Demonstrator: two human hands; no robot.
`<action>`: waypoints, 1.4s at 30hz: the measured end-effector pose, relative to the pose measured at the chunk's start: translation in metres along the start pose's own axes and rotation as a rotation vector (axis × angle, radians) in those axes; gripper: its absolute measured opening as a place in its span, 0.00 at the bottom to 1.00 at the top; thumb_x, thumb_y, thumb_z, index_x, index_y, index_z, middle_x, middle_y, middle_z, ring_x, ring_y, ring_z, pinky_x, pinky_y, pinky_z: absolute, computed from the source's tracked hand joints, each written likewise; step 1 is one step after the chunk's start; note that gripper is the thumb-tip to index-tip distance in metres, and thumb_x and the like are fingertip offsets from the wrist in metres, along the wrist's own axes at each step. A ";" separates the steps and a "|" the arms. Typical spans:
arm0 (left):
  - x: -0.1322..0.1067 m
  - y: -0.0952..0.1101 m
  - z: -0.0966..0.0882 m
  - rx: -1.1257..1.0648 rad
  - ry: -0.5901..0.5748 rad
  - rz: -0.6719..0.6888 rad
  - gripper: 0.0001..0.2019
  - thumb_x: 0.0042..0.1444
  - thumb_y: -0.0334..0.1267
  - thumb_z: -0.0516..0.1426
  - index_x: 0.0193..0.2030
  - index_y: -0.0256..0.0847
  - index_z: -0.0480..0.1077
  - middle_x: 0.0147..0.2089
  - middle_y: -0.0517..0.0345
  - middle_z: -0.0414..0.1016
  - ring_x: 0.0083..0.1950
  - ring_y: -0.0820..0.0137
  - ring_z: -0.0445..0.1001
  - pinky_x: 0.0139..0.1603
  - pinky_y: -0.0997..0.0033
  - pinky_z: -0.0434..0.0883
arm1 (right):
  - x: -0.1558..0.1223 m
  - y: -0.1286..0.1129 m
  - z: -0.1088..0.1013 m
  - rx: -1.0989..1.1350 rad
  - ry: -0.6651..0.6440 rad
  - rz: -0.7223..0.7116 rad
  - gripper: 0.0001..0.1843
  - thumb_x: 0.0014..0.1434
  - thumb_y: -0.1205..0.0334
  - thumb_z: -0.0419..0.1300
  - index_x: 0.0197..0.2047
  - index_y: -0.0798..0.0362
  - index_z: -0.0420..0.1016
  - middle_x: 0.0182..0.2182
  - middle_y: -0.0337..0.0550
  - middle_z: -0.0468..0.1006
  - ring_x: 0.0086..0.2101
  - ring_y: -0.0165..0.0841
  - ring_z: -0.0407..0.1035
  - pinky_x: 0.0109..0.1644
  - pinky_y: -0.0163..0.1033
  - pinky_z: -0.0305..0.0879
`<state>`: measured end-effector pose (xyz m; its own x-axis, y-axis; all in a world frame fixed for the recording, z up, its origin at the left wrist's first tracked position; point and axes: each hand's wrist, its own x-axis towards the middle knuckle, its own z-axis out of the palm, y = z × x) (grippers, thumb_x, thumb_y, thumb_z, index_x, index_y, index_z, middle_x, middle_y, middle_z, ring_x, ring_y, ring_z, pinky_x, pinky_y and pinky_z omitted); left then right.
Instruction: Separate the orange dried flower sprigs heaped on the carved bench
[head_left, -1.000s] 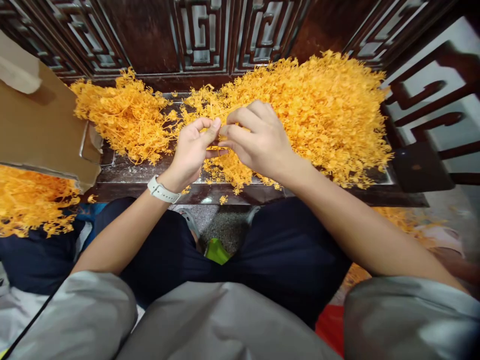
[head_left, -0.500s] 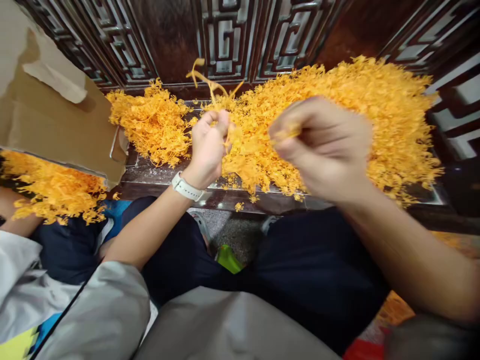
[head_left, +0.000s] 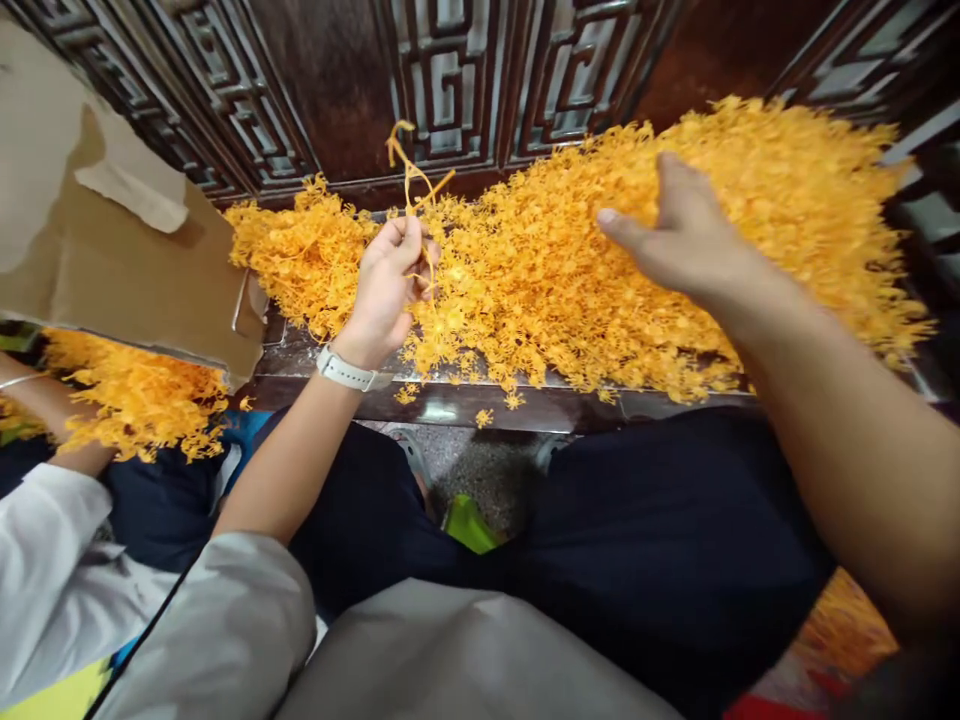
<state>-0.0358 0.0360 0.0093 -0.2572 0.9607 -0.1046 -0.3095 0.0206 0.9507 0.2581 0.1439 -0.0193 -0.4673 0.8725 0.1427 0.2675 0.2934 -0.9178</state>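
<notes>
My left hand (head_left: 390,275), with a white watch strap (head_left: 346,369) at the wrist, pinches a thin orange plastic stem (head_left: 409,175) whose branched end sticks up above the fingers. My right hand (head_left: 679,230) is over the large pile of small orange plastic flower pieces (head_left: 540,270), thumb and index finger spread apart. Its other fingers are partly hidden, and I see nothing held in it. To the left of my left hand lies a smaller heap of orange stems and pieces (head_left: 307,260) on the dark wooden ledge (head_left: 442,408).
A cardboard box (head_left: 142,260) stands at the left. Below it, another person's arm (head_left: 82,440) is beside more orange pieces (head_left: 142,390). Dark carved wooden panels (head_left: 442,90) rise behind the ledge. Something green (head_left: 469,522) is on the speckled floor (head_left: 480,460).
My right hand has moved right and up from near the left hand, and its pinch on a small orange piece has opened. My left hand has shifted slightly left, still pinching the stem.
</notes>
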 end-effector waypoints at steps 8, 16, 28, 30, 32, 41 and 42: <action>-0.015 -0.017 0.017 0.135 -0.010 0.059 0.12 0.66 0.43 0.68 0.39 0.45 0.69 0.30 0.61 0.72 0.24 0.77 0.66 0.23 0.78 0.59 | -0.046 -0.074 0.086 -0.207 -0.211 -0.298 0.18 0.77 0.50 0.57 0.42 0.53 0.80 0.30 0.41 0.79 0.30 0.31 0.69 0.37 0.39 0.63; 0.020 -0.008 -0.010 0.182 0.255 0.117 0.14 0.66 0.30 0.63 0.32 0.43 0.63 0.26 0.66 0.67 0.20 0.81 0.52 0.19 0.76 0.48 | -0.102 -0.129 0.110 -0.074 -0.847 -0.719 0.13 0.64 0.76 0.60 0.43 0.50 0.82 0.34 0.37 0.85 0.33 0.32 0.75 0.38 0.38 0.64; -0.009 -0.007 0.013 0.231 0.042 0.114 0.09 0.69 0.38 0.64 0.38 0.46 0.69 0.32 0.64 0.73 0.22 0.79 0.61 0.25 0.77 0.65 | -0.045 -0.072 0.103 0.157 -0.146 -0.044 0.25 0.76 0.40 0.56 0.36 0.52 0.71 0.25 0.39 0.72 0.25 0.30 0.61 0.30 0.38 0.57; -0.008 -0.010 0.012 0.226 0.052 0.123 0.09 0.69 0.36 0.63 0.38 0.46 0.68 0.31 0.65 0.73 0.21 0.80 0.57 0.22 0.77 0.61 | -0.058 -0.081 0.110 -0.072 -0.222 -0.161 0.17 0.74 0.55 0.60 0.32 0.52 0.69 0.24 0.38 0.72 0.27 0.30 0.62 0.33 0.38 0.56; 0.000 -0.011 0.006 0.231 0.078 0.111 0.10 0.68 0.33 0.63 0.36 0.45 0.66 0.30 0.66 0.71 0.20 0.81 0.52 0.20 0.76 0.54 | -0.075 -0.097 0.116 -0.250 -0.309 -0.338 0.10 0.67 0.71 0.58 0.33 0.52 0.71 0.27 0.39 0.75 0.29 0.31 0.66 0.34 0.39 0.55; 0.036 0.007 -0.027 0.190 0.210 0.076 0.14 0.71 0.29 0.58 0.32 0.43 0.65 0.29 0.66 0.72 0.19 0.81 0.47 0.18 0.74 0.52 | -0.071 -0.112 0.096 0.392 -0.089 -0.278 0.15 0.78 0.53 0.53 0.44 0.49 0.77 0.38 0.43 0.81 0.29 0.31 0.68 0.34 0.39 0.67; 0.031 0.007 -0.023 0.193 0.186 0.089 0.13 0.71 0.31 0.59 0.33 0.44 0.66 0.31 0.65 0.73 0.19 0.80 0.48 0.18 0.74 0.54 | -0.061 -0.103 0.094 0.450 -0.044 -0.161 0.22 0.80 0.46 0.47 0.46 0.50 0.76 0.39 0.46 0.80 0.28 0.31 0.66 0.33 0.39 0.67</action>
<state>-0.0671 0.0600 0.0062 -0.4449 0.8940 -0.0532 -0.1025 0.0082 0.9947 0.1796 0.0239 0.0319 -0.5104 0.8096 0.2898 -0.1987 0.2169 -0.9558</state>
